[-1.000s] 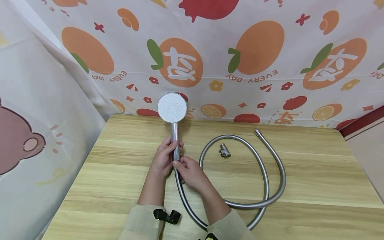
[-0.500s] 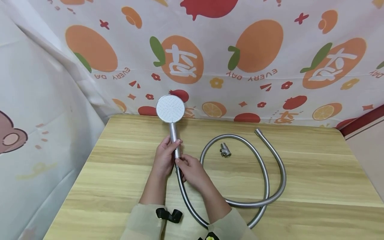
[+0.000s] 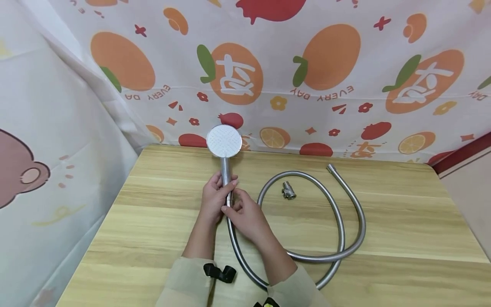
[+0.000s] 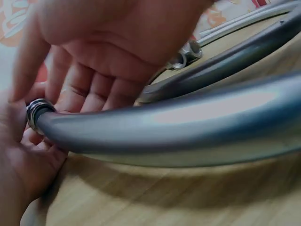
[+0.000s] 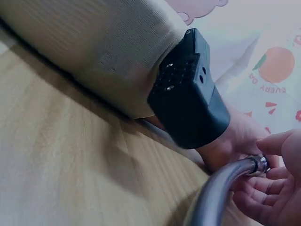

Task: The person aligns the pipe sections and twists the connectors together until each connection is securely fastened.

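Note:
A chrome shower head (image 3: pixel 224 141) with a round white face stands tilted near the table's back edge. My left hand (image 3: pixel 212 200) grips its handle, thumb across the front. Just below, my right hand (image 3: pixel 247 219) is curled loosely round the nut (image 4: pixel 36 113) where the metal shower hose (image 4: pixel 188 132) meets the handle. Its thumb and index finger are spread apart around the joint in the head view. From there the hose runs toward my body and loops over the table on the right.
Inside the hose loop lies a small metal tee fitting (image 3: pixel 288 191). The hose's free end (image 3: pixel 331 168) points to the back of the wooden table (image 3: pixel 406 213). A fruit-print cloth (image 3: pixel 284 72) hangs behind. A black camera mount (image 5: pixel 188 99) sits on the left sleeve.
My right hand has loosened at the nut, its index finger moving up and away from the thumb. The shower head has shifted slightly right, still in my left hand.

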### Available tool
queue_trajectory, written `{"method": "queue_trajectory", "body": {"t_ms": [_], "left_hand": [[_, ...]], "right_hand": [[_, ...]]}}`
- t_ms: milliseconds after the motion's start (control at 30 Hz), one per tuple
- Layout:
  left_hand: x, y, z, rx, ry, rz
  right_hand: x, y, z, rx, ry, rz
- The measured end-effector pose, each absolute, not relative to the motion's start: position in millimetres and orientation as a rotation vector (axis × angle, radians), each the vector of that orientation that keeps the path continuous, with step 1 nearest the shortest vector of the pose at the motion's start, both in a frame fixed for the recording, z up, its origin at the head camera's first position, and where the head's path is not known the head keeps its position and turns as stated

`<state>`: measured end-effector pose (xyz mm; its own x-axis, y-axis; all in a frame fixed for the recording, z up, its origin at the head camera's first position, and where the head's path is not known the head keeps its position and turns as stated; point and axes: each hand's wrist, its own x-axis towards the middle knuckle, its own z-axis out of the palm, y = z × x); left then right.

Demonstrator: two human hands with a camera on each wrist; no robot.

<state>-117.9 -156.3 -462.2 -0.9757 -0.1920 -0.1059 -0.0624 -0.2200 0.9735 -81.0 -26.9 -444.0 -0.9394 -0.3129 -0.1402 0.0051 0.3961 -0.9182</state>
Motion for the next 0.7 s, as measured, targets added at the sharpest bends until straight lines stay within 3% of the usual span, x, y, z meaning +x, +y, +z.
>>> {"method": "queue_trajectory", "body": {"t_ms": [333, 700], "left_hand": [[-115, -152, -466, 0.399, -2.269, -1.663], [-118, -152, -465, 0.436, -2.419, -1.481]], "right_hand": [[-84, 3, -404, -0.183, 2.496, -1.483], [-116, 109, -394, 0.131, 2.603, -1.841]]}}
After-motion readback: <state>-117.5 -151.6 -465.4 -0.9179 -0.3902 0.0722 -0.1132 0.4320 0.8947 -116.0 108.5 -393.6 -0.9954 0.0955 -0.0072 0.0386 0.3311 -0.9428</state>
